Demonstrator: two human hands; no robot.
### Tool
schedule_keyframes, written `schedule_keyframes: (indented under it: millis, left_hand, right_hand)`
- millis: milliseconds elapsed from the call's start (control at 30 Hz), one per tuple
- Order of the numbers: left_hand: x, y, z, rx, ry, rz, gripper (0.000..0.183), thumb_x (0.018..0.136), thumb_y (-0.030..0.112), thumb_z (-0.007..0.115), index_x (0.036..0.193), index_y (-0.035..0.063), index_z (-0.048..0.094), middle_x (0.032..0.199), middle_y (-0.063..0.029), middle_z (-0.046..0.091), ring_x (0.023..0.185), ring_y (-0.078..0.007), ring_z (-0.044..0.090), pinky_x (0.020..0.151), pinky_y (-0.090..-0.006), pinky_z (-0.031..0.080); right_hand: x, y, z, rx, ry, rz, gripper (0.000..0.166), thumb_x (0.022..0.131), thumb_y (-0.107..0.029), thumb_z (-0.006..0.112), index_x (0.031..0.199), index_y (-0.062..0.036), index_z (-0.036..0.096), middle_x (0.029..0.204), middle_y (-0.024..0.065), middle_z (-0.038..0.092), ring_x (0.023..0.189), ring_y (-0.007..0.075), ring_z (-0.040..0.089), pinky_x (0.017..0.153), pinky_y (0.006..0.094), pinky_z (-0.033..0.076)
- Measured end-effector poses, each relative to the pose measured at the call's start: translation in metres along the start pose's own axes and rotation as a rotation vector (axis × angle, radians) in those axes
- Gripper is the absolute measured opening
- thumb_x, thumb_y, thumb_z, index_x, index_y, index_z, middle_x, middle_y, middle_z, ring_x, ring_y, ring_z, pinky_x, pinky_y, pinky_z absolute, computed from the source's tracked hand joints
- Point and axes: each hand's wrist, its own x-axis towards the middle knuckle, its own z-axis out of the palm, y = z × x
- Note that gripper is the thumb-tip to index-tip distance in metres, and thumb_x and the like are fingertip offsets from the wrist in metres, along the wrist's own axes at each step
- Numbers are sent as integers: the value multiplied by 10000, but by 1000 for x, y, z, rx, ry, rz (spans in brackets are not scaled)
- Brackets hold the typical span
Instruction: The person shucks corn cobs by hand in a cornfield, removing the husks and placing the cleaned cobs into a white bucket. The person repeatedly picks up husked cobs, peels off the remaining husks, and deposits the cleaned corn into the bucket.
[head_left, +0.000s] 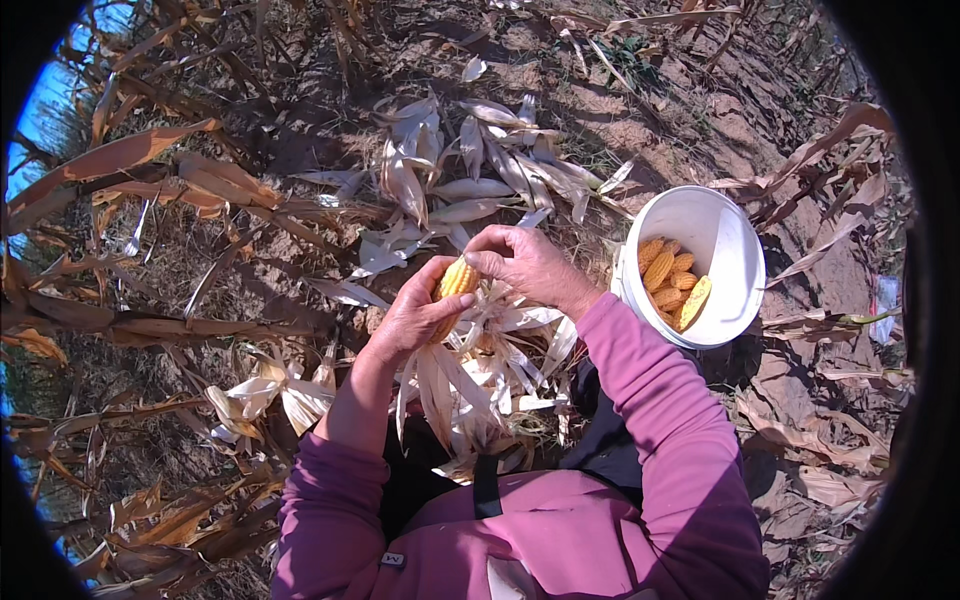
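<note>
My left hand (417, 310) is wrapped around a yellow ear of corn (459, 280), its kernels bare on the side facing me. At the ear's upper tip, the thumb and fingers of my right hand (523, 264) are bent close together; whether they pinch a bit of it is too small to tell. Pale husk leaves (439, 390) hang below the ear, and I cannot tell whether they are still joined to it. To the right of my right hand stands a white plastic bucket (739, 281) holding several husked corn ears (664, 271).
Unhusked ears and loose husks (480, 169) lie in a heap on the dirt beyond my hands. Dry corn stalks (150, 322) lean in from the left. More husks (281, 390) lie by my left forearm. Withered leaves (821, 442) cover the soil at the right.
</note>
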Motion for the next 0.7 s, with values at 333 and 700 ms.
schedule_keyframes:
  millis: [333, 700]
  left_hand:
    - [0, 5, 0, -126, 13, 29, 420, 876, 142, 669, 1238, 19, 495, 1063, -12, 564, 976, -95, 520, 873, -250, 430]
    - [-5, 3, -6, -323, -137, -74, 428, 949, 239, 553, 1301, 14, 463, 1118, -70, 590, 1002, -139, 570, 902, -283, 446]
  right_hand:
    - [0, -2, 0, 153, 91, 24, 195, 928, -152, 589, 1014, 10, 654, 835, 52, 671, 763, 81, 609, 697, 254, 512]
    - [-4, -10, -5, -146, -1, -191, 171, 895, -130, 619, 992, 8, 647, 858, 94, 676, 788, 151, 646, 718, 286, 520]
